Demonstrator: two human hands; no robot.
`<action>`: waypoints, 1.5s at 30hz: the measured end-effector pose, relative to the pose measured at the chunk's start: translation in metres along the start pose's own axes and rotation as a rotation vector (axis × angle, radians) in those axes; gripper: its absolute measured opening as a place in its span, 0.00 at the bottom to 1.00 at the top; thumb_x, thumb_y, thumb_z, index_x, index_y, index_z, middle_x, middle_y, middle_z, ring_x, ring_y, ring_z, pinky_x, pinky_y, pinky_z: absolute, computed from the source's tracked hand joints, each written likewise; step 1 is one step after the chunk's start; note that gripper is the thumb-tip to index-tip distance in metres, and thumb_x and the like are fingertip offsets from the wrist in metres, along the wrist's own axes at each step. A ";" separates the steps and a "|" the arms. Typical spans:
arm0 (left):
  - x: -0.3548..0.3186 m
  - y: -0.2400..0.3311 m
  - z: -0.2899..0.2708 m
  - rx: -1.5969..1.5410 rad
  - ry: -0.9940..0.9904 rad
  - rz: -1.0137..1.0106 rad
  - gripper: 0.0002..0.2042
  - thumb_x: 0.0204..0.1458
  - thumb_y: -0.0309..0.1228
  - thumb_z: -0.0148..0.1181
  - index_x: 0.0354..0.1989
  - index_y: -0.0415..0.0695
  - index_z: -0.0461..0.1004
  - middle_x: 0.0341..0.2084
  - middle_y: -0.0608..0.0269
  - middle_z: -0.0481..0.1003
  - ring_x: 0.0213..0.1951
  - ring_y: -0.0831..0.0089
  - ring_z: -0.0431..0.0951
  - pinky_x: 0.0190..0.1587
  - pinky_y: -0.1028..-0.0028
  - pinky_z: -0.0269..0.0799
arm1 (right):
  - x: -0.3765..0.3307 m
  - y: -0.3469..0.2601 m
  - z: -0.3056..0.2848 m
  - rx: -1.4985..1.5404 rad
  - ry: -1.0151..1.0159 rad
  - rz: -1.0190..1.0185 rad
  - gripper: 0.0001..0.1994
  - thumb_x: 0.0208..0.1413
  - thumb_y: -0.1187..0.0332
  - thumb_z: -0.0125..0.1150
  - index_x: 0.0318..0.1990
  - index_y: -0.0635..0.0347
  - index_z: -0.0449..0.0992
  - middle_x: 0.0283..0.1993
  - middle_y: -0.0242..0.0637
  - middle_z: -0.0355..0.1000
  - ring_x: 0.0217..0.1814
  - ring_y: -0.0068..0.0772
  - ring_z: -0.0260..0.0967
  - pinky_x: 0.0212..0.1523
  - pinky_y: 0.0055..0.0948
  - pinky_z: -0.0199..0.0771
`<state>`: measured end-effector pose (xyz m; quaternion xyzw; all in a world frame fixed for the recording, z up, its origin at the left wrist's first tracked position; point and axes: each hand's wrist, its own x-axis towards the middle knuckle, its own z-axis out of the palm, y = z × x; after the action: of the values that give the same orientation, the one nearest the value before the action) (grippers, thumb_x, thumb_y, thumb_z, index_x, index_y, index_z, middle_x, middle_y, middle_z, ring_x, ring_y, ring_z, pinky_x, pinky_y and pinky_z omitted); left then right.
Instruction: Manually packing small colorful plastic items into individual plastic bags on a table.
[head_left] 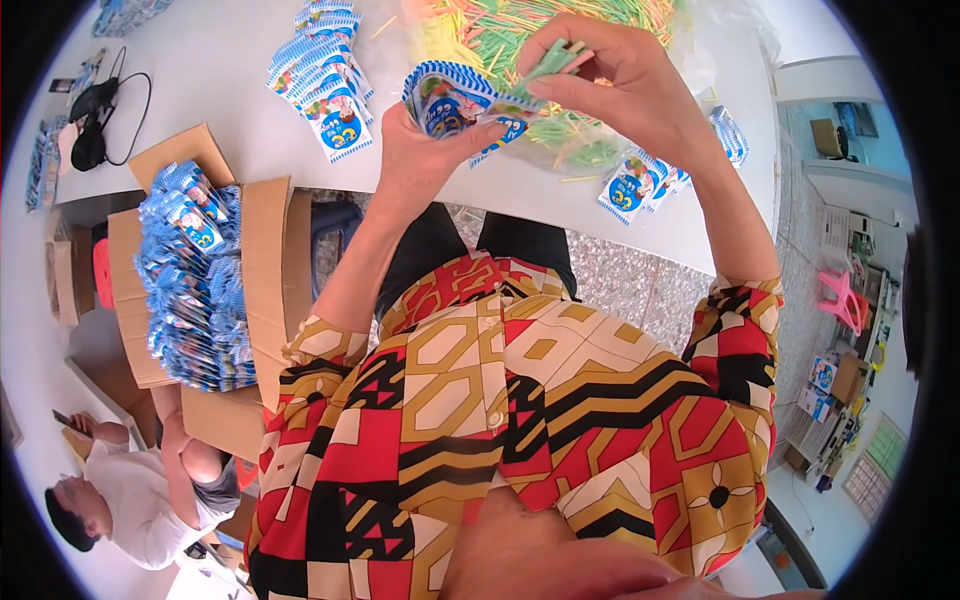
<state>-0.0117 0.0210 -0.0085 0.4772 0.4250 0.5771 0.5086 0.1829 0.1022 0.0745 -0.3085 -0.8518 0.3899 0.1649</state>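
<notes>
My left hand (415,155) grips a fanned stack of small blue-and-white packets (450,100), held above the table with its thumb across the front. Close to the right edge of that stack, my right hand (625,85) pinches a few short green and pinkish sticks (556,66) between thumb and fingers. Whether the stick ends are inside a packet, I cannot tell. Behind both hands lies a heap of thin green, yellow and orange sticks (500,38) on clear plastic.
Overlapping packets (335,115) lie on the white table (220,90) at left, with more packets (632,186) at right. A carton (268,250) full of packets stands left of me. Black corded item (92,125) lies far left. Someone in white (140,490) sits behind the carton.
</notes>
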 end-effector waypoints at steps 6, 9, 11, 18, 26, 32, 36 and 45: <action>0.004 -0.001 0.002 -0.065 0.021 -0.006 0.13 0.41 0.23 0.68 0.36 0.37 0.74 0.30 0.64 0.77 0.31 0.81 0.75 0.35 0.80 0.72 | 0.002 -0.031 -0.009 0.069 0.083 0.106 0.11 0.46 0.74 0.63 0.40 0.60 0.74 0.37 0.34 0.73 0.37 0.24 0.70 0.34 0.22 0.69; 0.006 -0.004 0.002 -0.094 0.006 -0.004 0.13 0.40 0.23 0.69 0.36 0.37 0.74 0.30 0.64 0.77 0.32 0.81 0.75 0.36 0.80 0.72 | 0.001 -0.022 -0.007 0.006 0.142 -0.100 0.15 0.49 0.70 0.63 0.46 0.60 0.73 0.43 0.39 0.72 0.44 0.31 0.69 0.42 0.27 0.70; 0.008 -0.005 0.002 -0.117 -0.003 -0.002 0.13 0.40 0.23 0.69 0.35 0.38 0.74 0.31 0.64 0.77 0.32 0.81 0.76 0.36 0.80 0.72 | 0.001 -0.014 -0.003 -0.156 0.106 -0.321 0.22 0.53 0.63 0.60 0.55 0.60 0.67 0.53 0.45 0.66 0.57 0.41 0.63 0.55 0.36 0.63; 0.006 -0.005 0.003 -0.163 0.011 -0.027 0.15 0.40 0.23 0.69 0.37 0.38 0.74 0.31 0.63 0.77 0.32 0.80 0.76 0.36 0.80 0.73 | -0.001 -0.011 0.006 -0.112 -0.067 -0.270 0.30 0.59 0.56 0.50 0.65 0.60 0.52 0.65 0.50 0.52 0.68 0.49 0.47 0.65 0.42 0.49; 0.005 -0.002 -0.006 -0.248 0.075 -0.025 0.17 0.40 0.23 0.69 0.40 0.36 0.73 0.33 0.61 0.77 0.33 0.77 0.78 0.38 0.78 0.75 | 0.010 0.005 0.047 0.642 0.449 -0.197 0.12 0.56 0.70 0.57 0.47 0.62 0.73 0.38 0.31 0.73 0.35 0.18 0.69 0.35 0.19 0.69; -0.014 -0.001 -0.026 -0.221 0.187 -0.049 0.17 0.40 0.21 0.69 0.40 0.37 0.73 0.34 0.61 0.77 0.34 0.76 0.78 0.39 0.77 0.75 | 0.014 0.017 0.066 0.248 0.262 0.000 0.12 0.58 0.70 0.54 0.46 0.67 0.73 0.32 0.34 0.75 0.35 0.16 0.69 0.38 0.18 0.69; -0.042 -0.003 -0.053 -0.232 0.314 -0.050 0.15 0.43 0.22 0.66 0.41 0.39 0.71 0.35 0.60 0.77 0.34 0.77 0.76 0.39 0.76 0.73 | 0.035 0.019 0.084 0.207 0.253 -0.061 0.11 0.59 0.70 0.53 0.45 0.67 0.74 0.33 0.33 0.75 0.34 0.17 0.70 0.35 0.18 0.70; -0.093 -0.020 -0.088 -0.448 0.549 -0.315 0.13 0.54 0.27 0.56 0.46 0.36 0.68 0.34 0.52 0.77 0.35 0.67 0.79 0.37 0.72 0.76 | 0.119 0.077 0.176 0.545 0.256 0.005 0.11 0.57 0.66 0.55 0.42 0.63 0.75 0.26 0.32 0.73 0.26 0.17 0.68 0.27 0.19 0.66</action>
<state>-0.0921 -0.0697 -0.0551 0.1107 0.4768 0.6766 0.5501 0.0317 0.1203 -0.0923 -0.3018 -0.6871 0.5626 0.3469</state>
